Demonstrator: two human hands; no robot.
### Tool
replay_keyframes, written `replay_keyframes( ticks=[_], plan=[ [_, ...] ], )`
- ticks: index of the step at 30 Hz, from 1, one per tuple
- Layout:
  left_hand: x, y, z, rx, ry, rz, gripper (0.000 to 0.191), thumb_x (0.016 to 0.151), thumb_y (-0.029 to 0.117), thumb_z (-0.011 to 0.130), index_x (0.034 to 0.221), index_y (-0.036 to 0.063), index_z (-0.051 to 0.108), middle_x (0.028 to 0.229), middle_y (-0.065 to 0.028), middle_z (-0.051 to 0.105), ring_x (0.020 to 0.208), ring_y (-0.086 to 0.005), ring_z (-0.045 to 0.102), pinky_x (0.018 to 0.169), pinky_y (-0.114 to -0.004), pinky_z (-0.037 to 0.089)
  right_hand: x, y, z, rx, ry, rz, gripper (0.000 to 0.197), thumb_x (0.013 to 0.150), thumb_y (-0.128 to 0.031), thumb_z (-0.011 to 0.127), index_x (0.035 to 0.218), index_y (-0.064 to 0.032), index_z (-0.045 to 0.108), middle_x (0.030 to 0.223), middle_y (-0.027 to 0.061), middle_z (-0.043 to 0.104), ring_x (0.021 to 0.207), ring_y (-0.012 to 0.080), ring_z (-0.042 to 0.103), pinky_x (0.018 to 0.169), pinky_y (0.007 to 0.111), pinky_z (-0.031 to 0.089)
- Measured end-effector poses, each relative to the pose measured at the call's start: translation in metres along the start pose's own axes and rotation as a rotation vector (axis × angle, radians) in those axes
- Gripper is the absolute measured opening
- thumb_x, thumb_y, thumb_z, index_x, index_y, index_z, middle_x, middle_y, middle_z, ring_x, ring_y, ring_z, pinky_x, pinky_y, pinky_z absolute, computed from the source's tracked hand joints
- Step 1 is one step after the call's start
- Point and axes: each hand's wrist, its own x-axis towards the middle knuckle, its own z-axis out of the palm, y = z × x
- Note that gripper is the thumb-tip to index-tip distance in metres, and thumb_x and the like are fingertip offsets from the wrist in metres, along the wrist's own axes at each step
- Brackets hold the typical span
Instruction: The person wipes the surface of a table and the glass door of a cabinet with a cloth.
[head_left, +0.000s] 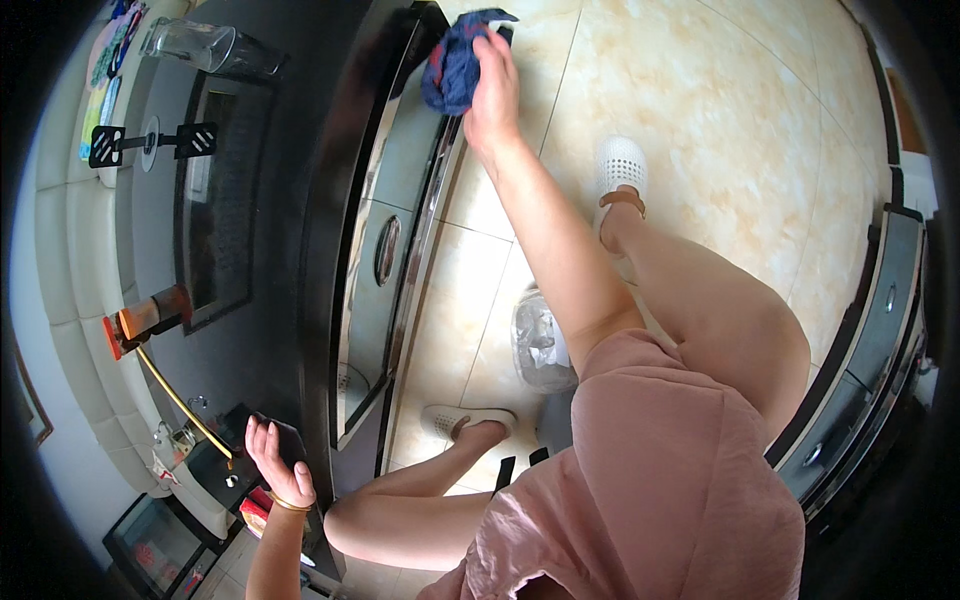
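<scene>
A crumpled dark-blue cloth (452, 71) with red patches is gripped in my right hand (495, 94). That hand is at the far end of a black table's drawer front, with the cloth against the edge there. My left hand (279, 465), with a gold-coloured bracelet at the wrist, lies on the glossy black tabletop (300, 330) near its close end. Its fingers are extended and the thumb stands apart. A dark patch borders these fingers; I cannot tell whether it is an object or a reflection. An oval metal handle (387, 250) marks the pale drawer front (375, 300).
On the tabletop are a glass vase (202, 46), a black two-clamp holder (150, 141) and an orange device (150, 315) with a yellow strip (184, 401). A lined waste bin (536, 360) stands between my legs. A cabinet (874, 315) is at right, a pale sofa (82, 285) at left.
</scene>
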Motion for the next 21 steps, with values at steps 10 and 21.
replay_keyframes(
  ticks=[10, 21],
  plan=[
    [0.003, 0.002, 0.001, -0.003, -0.008, -0.011, 0.065, 0.093, 0.046, 0.038, 0.137, -0.0028, 0.039, 0.137, -0.0256, 0.039, 0.132, -0.0456, 0.032, 0.108, -0.054, 0.024, 0.003, 0.026, -0.014, -0.188, 0.246, 0.002, 0.023, 0.091, -0.015, 0.054, 0.108, 0.0000, 0.061, 0.086, 0.0031, 0.060, 0.076, 0.0107, 0.055, 0.069, 0.025, 0.046],
    [0.000, 0.000, 0.000, 0.012, 0.007, -0.014, 0.065, 0.093, 0.047, 0.038, 0.136, -0.0018, 0.039, 0.136, -0.0240, 0.041, 0.130, -0.0462, 0.034, 0.108, -0.055, 0.025, 0.017, 0.074, -0.021, -0.793, 0.068, -0.463, 0.030, 0.091, -0.008, 0.053, 0.119, -0.0125, 0.064, 0.090, 0.0137, 0.057, 0.083, 0.0292, 0.058, 0.078, 0.034, 0.047]
  ],
)
